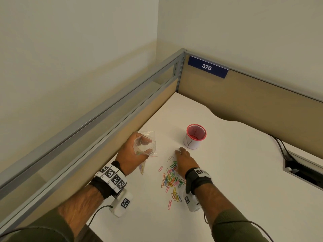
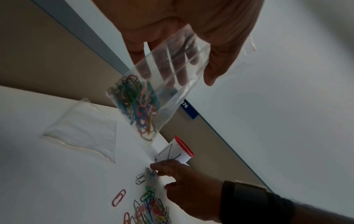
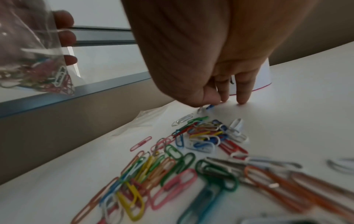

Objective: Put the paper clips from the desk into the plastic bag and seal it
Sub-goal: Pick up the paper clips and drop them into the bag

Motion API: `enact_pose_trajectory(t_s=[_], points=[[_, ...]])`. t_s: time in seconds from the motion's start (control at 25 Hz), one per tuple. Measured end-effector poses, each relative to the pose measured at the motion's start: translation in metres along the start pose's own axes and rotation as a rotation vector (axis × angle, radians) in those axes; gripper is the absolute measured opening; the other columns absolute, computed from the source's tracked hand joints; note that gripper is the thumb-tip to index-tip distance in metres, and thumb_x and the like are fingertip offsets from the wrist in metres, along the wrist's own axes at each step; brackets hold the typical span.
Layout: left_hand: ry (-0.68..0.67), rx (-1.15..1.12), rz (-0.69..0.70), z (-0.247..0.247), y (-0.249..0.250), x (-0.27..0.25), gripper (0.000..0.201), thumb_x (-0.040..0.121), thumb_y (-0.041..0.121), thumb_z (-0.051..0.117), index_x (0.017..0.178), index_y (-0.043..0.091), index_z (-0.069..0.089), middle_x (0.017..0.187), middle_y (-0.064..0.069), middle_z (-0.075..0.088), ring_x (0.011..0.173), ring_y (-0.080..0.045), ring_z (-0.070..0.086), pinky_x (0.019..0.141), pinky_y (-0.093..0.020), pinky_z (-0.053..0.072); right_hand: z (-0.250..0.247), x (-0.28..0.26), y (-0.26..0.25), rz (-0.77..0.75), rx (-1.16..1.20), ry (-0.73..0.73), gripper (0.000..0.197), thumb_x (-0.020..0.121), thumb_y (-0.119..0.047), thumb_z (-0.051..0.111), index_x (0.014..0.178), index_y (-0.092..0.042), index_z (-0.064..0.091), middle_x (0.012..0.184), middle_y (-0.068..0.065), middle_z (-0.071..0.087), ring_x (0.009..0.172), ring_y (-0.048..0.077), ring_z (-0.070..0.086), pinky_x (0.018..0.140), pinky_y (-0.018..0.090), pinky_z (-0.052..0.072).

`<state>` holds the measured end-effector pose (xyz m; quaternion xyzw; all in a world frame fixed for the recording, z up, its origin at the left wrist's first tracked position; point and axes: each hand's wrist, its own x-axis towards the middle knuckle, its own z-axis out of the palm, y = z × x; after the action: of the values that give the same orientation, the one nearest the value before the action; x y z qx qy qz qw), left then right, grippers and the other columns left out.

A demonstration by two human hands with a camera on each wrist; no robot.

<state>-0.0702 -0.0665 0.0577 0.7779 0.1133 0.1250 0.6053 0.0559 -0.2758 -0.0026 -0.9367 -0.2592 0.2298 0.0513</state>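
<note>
Clear plastic bag [image 2: 164, 84] hangs tilted, mouth up, clips pooled at its bottom, gripped by the left hand [image 1: 132, 154]; right hand [image 1: 186, 161] pinches a blue clip [image 3: 210, 106] beside the worktop [image 1: 236, 172] pile [image 1: 172, 179].

Office cubicle showing: white desk [image 1: 227, 172] sitting in corner, tan partition panels [image 1: 244, 102] with grey metal framing enclosing it, blue number plate "376" [image 1: 208, 67] hanging on panel, cable cutout [image 1: 302, 170] opening in desktop.
</note>
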Motion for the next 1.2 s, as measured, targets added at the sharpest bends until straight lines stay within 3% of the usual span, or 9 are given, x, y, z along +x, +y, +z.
enact_pose_trajectory(t_s=[0.12, 0.32, 0.44, 0.6, 0.76, 0.84, 0.96, 1.08, 1.2], points=[[-0.026, -0.004, -0.012, 0.005, -0.005, 0.004, 0.039, 0.072, 0.038, 0.083, 0.105, 0.041, 0.062, 0.119, -0.002, 0.072, 0.118, -0.019, 0.068, 0.107, -0.05, 0.055, -0.002, 0.003, -0.002, -0.023, -0.047, 0.003, 0.054, 0.085, -0.004, 0.053, 0.137, -0.005, 0.038, 0.145, 0.016, 0.03, 0.129, 0.034, 0.04, 0.102, 0.045, 0.045], [-0.016, -0.006, 0.004, 0.01, -0.009, 0.007, 0.04, 0.075, 0.029, 0.084, 0.104, 0.045, 0.061, 0.117, -0.002, 0.072, 0.118, -0.022, 0.068, 0.106, -0.053, 0.055, 0.002, -0.015, 0.004, -0.04, -0.097, 0.015, 0.026, 0.09, -0.01, 0.052, 0.116, -0.007, 0.056, 0.121, 0.013, 0.05, 0.108, 0.03, 0.052, 0.089, 0.039, 0.051], [-0.018, 0.002, -0.004, 0.009, -0.011, 0.008, 0.043, 0.077, 0.024, 0.084, 0.104, 0.047, 0.06, 0.117, -0.002, 0.072, 0.117, -0.022, 0.068, 0.106, -0.053, 0.055, -0.004, -0.013, 0.007, -0.045, -0.026, 0.086, 0.036, 0.087, -0.005, 0.052, 0.122, -0.01, 0.055, 0.124, 0.01, 0.051, 0.112, 0.029, 0.052, 0.092, 0.041, 0.05], [-0.033, -0.019, 0.005, 0.01, -0.01, 0.003, 0.042, 0.074, 0.032, 0.084, 0.104, 0.048, 0.061, 0.118, -0.001, 0.072, 0.119, -0.02, 0.068, 0.106, -0.053, 0.055, -0.001, 0.001, -0.009, -0.15, -0.007, -0.005, 0.063, 0.082, -0.005, 0.059, 0.141, -0.014, 0.039, 0.145, 0.008, 0.035, 0.132, 0.03, 0.036, 0.104, 0.044, 0.043], [-0.025, -0.038, -0.002, 0.012, -0.007, 0.002, 0.042, 0.071, 0.036, 0.084, 0.106, 0.042, 0.062, 0.117, -0.002, 0.072, 0.119, -0.021, 0.068, 0.106, -0.053, 0.055, 0.014, -0.015, -0.007, -0.155, -0.073, -0.031, 0.05, 0.087, -0.012, 0.057, 0.135, -0.013, 0.044, 0.135, 0.01, 0.039, 0.122, 0.033, 0.042, 0.099, 0.043, 0.045], [-0.018, -0.044, 0.001, 0.012, -0.007, 0.002, 0.042, 0.072, 0.031, 0.085, 0.107, 0.039, 0.062, 0.117, -0.003, 0.071, 0.118, -0.021, 0.067, 0.106, -0.05, 0.056, 0.018, -0.029, 0.003, -0.143, -0.059, -0.02, 0.039, 0.089, -0.012, 0.054, 0.129, -0.014, 0.051, 0.125, 0.009, 0.045, 0.116, 0.031, 0.047, 0.095, 0.041, 0.047], [-0.012, -0.037, 0.005, 0.018, -0.007, -0.002, 0.043, 0.076, 0.023, 0.087, 0.11, 0.031, 0.062, 0.118, -0.003, 0.071, 0.117, -0.02, 0.067, 0.106, -0.048, 0.056, 0.012, -0.046, 0.026, -0.052, 0.039, 0.05, 0.042, 0.09, -0.007, 0.051, 0.131, -0.016, 0.053, 0.126, 0.007, 0.05, 0.117, 0.027, 0.049, 0.097, 0.037, 0.046], [-0.03, -0.046, 0.013, 0.025, -0.003, -0.011, 0.05, 0.07, 0.041, 0.081, 0.114, 0.023, 0.062, 0.117, -0.002, 0.072, 0.117, -0.02, 0.068, 0.106, -0.049, 0.056, 0.003, -0.059, 0.041, 0.016, 0.107, 0.103, 0.043, 0.09, -0.023, 0.057, 0.133, -0.018, 0.051, 0.128, 0.005, 0.05, 0.12, 0.025, 0.049, 0.099, 0.037, 0.045], [-0.012, -0.05, 0.001, 0.022, -0.01, -0.018, 0.049, 0.071, 0.04, 0.081, 0.113, 0.024, 0.062, 0.117, -0.003, 0.072, 0.118, -0.021, 0.067, 0.107, -0.053, 0.054, 0.007, -0.052, 0.022, -0.062, 0.048, -0.029, 0.059, 0.083, -0.037, 0.068, 0.136, -0.021, 0.047, 0.13, 0.004, 0.047, 0.12, 0.025, 0.045, 0.099, 0.042, 0.045]])
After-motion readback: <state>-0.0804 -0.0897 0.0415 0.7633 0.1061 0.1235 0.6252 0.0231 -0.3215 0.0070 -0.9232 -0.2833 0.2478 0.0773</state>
